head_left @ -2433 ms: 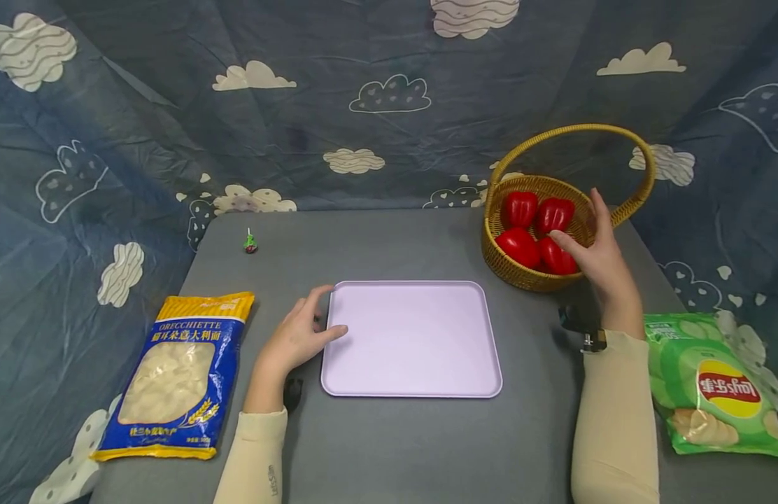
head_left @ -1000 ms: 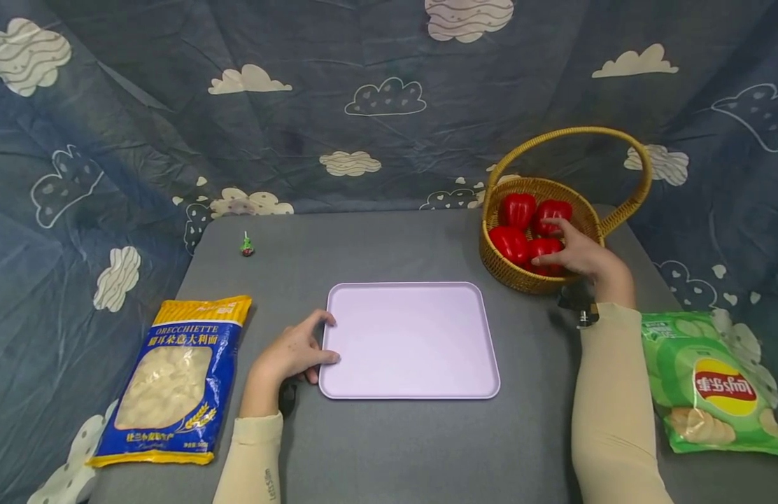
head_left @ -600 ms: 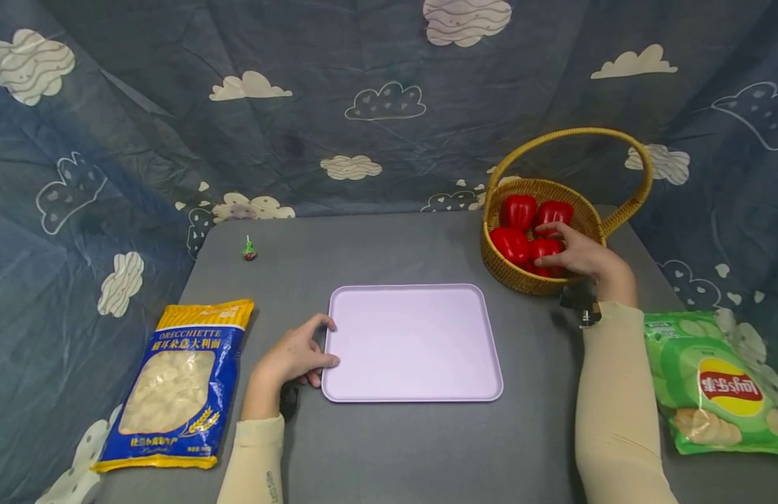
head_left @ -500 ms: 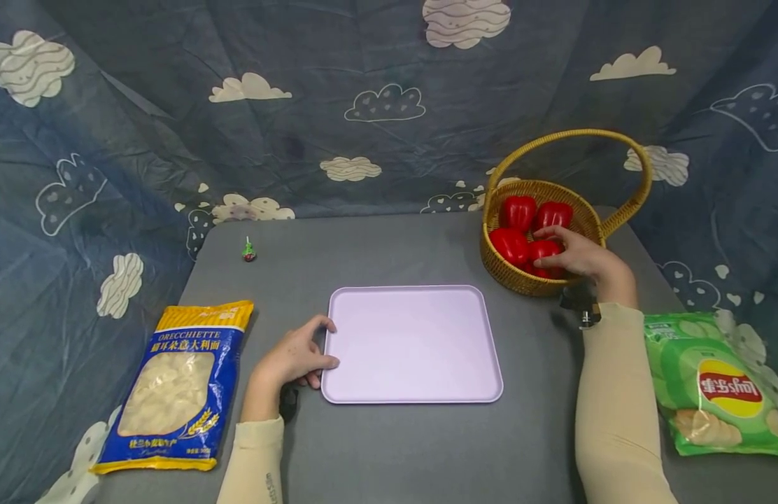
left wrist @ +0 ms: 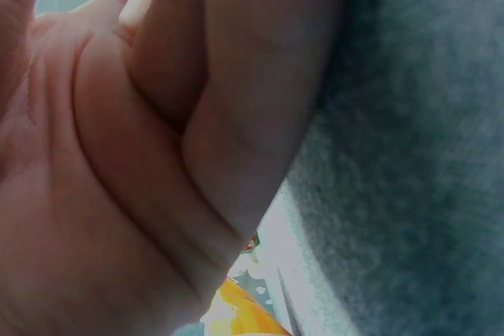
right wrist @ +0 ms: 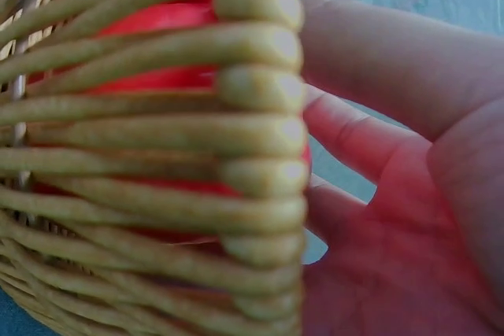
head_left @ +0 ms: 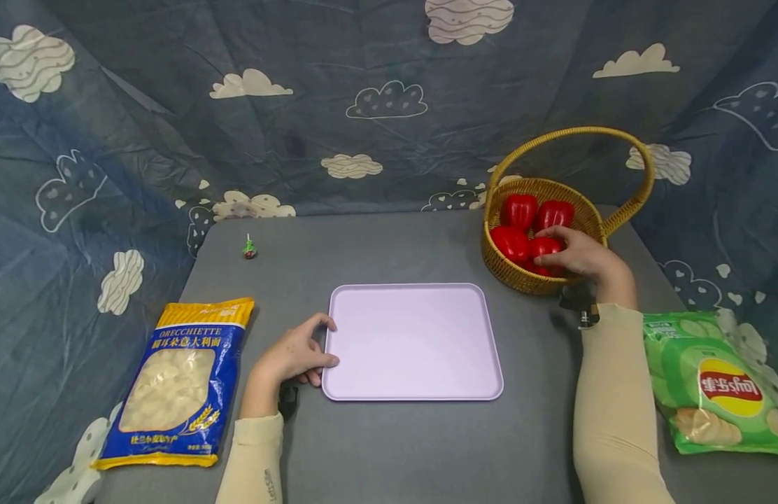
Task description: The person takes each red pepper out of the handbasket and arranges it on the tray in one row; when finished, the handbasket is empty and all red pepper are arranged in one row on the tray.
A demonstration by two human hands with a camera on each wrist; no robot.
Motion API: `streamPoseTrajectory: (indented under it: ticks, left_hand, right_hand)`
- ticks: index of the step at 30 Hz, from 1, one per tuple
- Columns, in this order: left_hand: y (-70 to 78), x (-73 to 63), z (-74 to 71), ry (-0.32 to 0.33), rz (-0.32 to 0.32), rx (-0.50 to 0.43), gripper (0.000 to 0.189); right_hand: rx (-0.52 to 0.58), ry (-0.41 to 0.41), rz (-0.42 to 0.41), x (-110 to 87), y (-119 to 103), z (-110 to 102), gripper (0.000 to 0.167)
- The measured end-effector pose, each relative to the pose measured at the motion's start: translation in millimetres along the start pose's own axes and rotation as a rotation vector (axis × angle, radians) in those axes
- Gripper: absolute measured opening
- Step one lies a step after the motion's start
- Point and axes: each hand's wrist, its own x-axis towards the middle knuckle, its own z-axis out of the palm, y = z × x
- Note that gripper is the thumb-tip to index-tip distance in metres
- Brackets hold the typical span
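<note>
Grey table [head_left: 401, 455] — ORECCHIETTE bag [head_left: 168, 388] — left hand [head_left: 294, 353] pinches tray [head_left: 414, 343], right hand [head_left: 578, 252] grips red pepper [head_left: 543, 247].

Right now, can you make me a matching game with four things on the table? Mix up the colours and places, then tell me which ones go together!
Things:
1. Red peppers
2. Tray
3. Crisp bag
4. Pasta bag

Clues:
A. Mostly green
B. Mostly blue and yellow
C. Inside the basket
D. Has the left hand at its edge

Right pairs: 1-C, 2-D, 3-A, 4-B
</note>
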Motion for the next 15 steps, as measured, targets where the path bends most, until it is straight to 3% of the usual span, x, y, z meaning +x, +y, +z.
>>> streamPoseTrajectory:
  ticks: [15]
  left_hand:
    - [2.0, -1.2, -0.5, -0.001, -0.018, 0.003, 0.056]
  right_hand:
    - [0.007, 0.041, -0.017, -7.1, 0.4, -2.0, 0.085]
